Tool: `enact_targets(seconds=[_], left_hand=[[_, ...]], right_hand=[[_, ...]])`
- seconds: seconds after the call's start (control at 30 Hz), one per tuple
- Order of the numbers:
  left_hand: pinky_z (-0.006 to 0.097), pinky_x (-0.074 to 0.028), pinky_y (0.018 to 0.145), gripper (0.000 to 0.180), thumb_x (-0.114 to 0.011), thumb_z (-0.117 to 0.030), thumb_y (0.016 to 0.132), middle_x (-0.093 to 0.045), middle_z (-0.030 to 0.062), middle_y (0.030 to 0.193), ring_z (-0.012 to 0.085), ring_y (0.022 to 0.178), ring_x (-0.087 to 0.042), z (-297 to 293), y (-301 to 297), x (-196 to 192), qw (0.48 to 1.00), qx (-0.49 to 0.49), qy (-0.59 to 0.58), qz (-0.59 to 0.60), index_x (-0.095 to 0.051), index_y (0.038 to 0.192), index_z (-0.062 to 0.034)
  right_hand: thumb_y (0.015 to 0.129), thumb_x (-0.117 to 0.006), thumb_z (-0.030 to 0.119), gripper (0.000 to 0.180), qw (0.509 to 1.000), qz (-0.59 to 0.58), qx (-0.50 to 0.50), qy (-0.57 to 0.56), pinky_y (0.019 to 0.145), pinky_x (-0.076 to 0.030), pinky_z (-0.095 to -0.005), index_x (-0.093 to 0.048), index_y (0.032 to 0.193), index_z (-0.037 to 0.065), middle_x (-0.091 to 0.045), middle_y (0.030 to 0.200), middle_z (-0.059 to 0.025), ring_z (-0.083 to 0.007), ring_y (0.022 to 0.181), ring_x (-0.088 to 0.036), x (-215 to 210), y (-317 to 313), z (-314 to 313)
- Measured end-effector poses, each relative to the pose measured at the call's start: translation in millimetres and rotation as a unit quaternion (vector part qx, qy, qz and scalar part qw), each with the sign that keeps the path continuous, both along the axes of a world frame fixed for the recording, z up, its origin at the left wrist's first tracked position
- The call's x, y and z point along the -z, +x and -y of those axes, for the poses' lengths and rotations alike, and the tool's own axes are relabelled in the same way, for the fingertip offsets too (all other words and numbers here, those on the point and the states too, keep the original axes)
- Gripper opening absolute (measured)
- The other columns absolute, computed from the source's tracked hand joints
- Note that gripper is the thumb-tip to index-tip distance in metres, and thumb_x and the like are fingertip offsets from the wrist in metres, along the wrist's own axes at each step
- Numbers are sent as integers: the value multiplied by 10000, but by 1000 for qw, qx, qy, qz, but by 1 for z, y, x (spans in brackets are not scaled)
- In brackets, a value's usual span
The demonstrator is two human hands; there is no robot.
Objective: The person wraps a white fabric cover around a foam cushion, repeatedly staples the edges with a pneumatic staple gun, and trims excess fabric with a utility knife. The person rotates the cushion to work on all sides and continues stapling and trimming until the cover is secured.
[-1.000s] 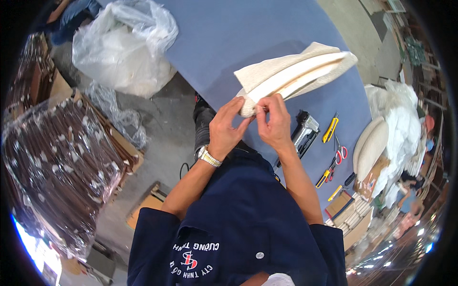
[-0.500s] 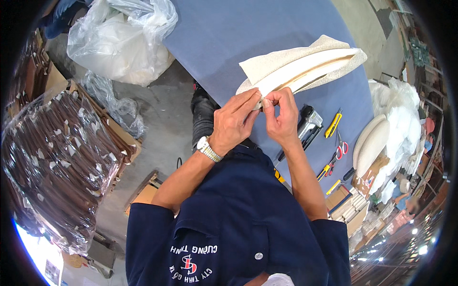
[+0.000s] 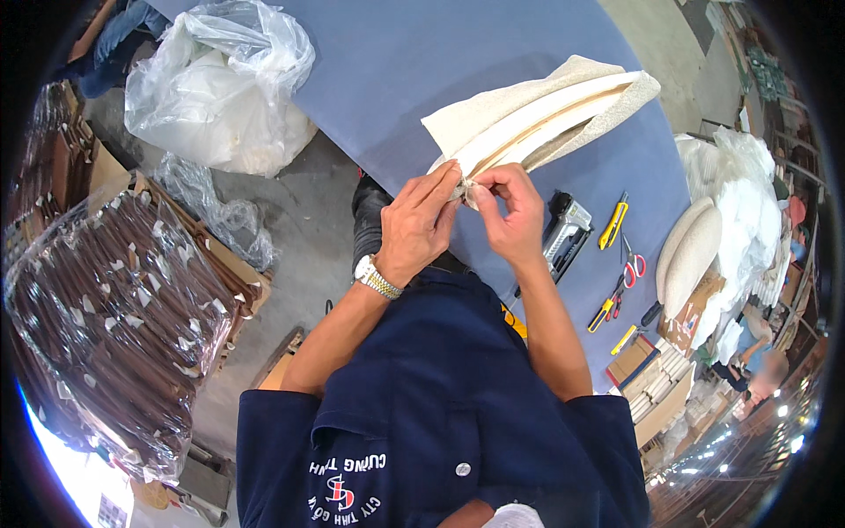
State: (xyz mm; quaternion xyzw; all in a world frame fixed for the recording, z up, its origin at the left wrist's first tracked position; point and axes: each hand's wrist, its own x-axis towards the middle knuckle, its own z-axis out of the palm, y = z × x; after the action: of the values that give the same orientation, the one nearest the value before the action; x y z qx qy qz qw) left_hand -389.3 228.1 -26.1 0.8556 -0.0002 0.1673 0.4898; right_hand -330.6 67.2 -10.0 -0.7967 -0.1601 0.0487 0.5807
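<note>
A long curved cushion panel (image 3: pixel 537 119) lies on the blue-topped table, its white padding and wooden strip facing up. Beige fabric (image 3: pixel 502 97) spreads loosely past both long sides of it. At the panel's near end, my left hand (image 3: pixel 422 211) pinches the gathered fabric with fingers and thumb; a watch circles that wrist. Close against it, my right hand (image 3: pixel 510 211) grips the same bunched fabric between thumb and curled forefinger. The fingers hide part of the gathered end. Right of my right hand rests a staple gun (image 3: pixel 568 229).
On the table's right lie a yellow utility knife (image 3: pixel 614 220), red-handled scissors (image 3: pixel 632 271) and yellow-handled cutters (image 3: pixel 602 313). Beige padded pieces (image 3: pixel 691 251) are stacked beyond. A plastic bag (image 3: pixel 220 97) stands left, above wrapped brown parts (image 3: pixel 123 308). Another person (image 3: pixel 761 374) is far right.
Both hands and the panel's near end have shifted slightly left in the picture. The fabric at that end looks more bunched between my fingers. The camera view has moved a little.
</note>
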Motion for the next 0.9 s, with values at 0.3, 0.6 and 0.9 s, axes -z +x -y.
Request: enact_targets(seconds=[0.3, 0.6, 0.9], left_hand=[[378, -589, 842, 482, -796, -20, 821, -716, 143, 1302, 309, 998, -722, 1, -4, 1, 1000, -8, 11, 10, -694, 1292, -25], [365, -593, 810, 471, -786, -24, 824, -722, 111, 1289, 291, 1012, -714, 5, -6, -3, 1000, -12, -9, 3, -702, 1286, -57], [391, -571, 981, 505, -761, 10, 836, -679, 107, 1356, 309, 1198, -676, 12, -9, 16, 998, -22, -53, 25, -677, 1326, -81]], right_hand=[[878, -803, 146, 595, 879, -47, 316, -354, 865, -572, -374, -512, 1373, -10, -688, 1118, -161, -276, 928, -703, 116, -76, 215], [767, -845, 192, 933, 870, -136, 347, -323, 804, -553, -409, -370, 1549, 9, -690, 1039, -142, -300, 852, -683, 131, -59, 229], [934, -674, 47, 311, 973, -202, 112, -4, 789, -572, -398, -603, 1220, -51, -708, 996, -140, -226, 841, -695, -108, -65, 127]])
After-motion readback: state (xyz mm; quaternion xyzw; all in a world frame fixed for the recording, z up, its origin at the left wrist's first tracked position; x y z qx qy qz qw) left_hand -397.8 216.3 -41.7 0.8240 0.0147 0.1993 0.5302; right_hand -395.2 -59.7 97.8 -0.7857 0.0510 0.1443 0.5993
